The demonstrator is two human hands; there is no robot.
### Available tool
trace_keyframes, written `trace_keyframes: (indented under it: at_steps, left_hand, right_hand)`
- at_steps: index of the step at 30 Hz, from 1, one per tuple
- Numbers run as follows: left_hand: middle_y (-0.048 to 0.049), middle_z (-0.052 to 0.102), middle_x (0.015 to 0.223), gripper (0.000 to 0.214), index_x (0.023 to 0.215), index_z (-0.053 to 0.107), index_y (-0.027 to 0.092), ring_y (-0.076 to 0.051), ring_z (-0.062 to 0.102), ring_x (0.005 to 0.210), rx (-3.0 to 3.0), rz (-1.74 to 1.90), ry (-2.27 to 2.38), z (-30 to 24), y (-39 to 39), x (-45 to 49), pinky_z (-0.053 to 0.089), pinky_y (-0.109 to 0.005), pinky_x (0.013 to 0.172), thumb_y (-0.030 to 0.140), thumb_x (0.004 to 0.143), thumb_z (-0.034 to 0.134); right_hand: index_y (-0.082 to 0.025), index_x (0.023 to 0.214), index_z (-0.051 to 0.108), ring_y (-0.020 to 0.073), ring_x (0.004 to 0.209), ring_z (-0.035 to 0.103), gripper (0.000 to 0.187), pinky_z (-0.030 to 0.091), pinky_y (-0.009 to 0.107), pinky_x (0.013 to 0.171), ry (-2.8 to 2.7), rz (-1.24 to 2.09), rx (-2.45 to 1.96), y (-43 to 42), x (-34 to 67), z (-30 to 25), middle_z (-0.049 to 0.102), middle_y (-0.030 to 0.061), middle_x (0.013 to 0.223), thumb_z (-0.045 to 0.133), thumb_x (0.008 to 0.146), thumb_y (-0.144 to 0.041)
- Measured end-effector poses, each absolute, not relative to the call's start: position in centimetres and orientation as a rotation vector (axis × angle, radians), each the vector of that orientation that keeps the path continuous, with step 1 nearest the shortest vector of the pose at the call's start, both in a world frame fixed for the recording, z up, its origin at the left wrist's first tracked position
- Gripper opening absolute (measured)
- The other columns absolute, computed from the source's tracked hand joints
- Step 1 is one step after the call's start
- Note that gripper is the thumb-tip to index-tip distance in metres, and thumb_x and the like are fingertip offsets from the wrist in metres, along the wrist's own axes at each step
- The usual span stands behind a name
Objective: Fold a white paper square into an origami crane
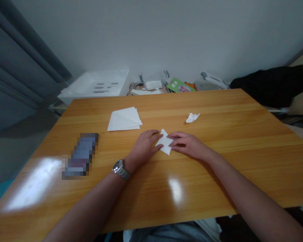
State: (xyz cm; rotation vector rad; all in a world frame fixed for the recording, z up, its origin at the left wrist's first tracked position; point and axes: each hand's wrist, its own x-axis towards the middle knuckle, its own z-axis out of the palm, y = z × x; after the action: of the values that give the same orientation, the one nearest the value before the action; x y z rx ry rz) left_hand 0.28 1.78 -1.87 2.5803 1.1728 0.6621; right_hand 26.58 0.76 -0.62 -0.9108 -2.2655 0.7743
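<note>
A small diamond-shaped piece of folded white paper (165, 142) lies on the wooden table between my two hands. My left hand (146, 144), with a metal watch on its wrist, holds the paper's left side, its thumb and fingertips on it. From the other side, the fingertips of my right hand (187, 144) grip the right edge. Behind my left hand lies a stack of white paper sheets (125, 119), the top one showing a crease. Farther back on the right sits a small folded white paper figure (192, 117), possibly a crane.
A phone-like dark device (82, 154), blurred out, lies on the table (217, 198) at left. Beyond the back edge are a white plastic tray (96, 82), a green booklet (180, 85), assorted odds and ends, and black cloth (267, 84). A grey curtain hangs at left.
</note>
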Motion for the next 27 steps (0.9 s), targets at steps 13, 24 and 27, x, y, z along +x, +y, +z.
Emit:
trace_keyframes:
  at_steps: [13,24,27]
  left_hand:
    - [-0.0093,0.06,0.139,0.041,0.135,0.063,0.025,-0.026,0.057,0.128,2.583,0.67,1.156,-2.13,1.91,0.19,0.044,-0.047,0.113,0.037,0.096,0.066]
    - [-0.0091,0.06,0.139,0.04,0.133,0.064,0.025,-0.026,0.057,0.128,2.574,0.665,1.149,-1.96,1.92,0.12,0.044,-0.047,0.113,0.036,0.095,0.067]
    - [-0.0093,0.06,0.139,0.04,0.133,0.065,0.025,-0.026,0.057,0.128,2.574,0.657,1.158,-1.94,1.94,0.12,0.044,-0.047,0.114,0.036,0.095,0.068]
  right_hand:
    - [-0.028,0.1,0.081,0.0222,0.115,0.069,0.016,0.055,0.042,0.101,-2.292,0.775,-0.932,0.56,26.67,-0.21,0.071,0.0077,0.13,0.066,0.095,-0.023]
    - [-0.025,0.098,0.08,0.0215,0.116,0.067,0.014,0.053,0.041,0.102,-2.277,0.784,-0.932,0.56,26.58,-0.38,0.069,0.0095,0.128,0.067,0.095,-0.022]
    - [-0.025,0.097,0.08,0.0217,0.116,0.067,0.014,0.053,0.041,0.102,-2.254,0.813,-0.953,0.55,26.49,-0.29,0.069,0.009,0.127,0.067,0.095,-0.023]
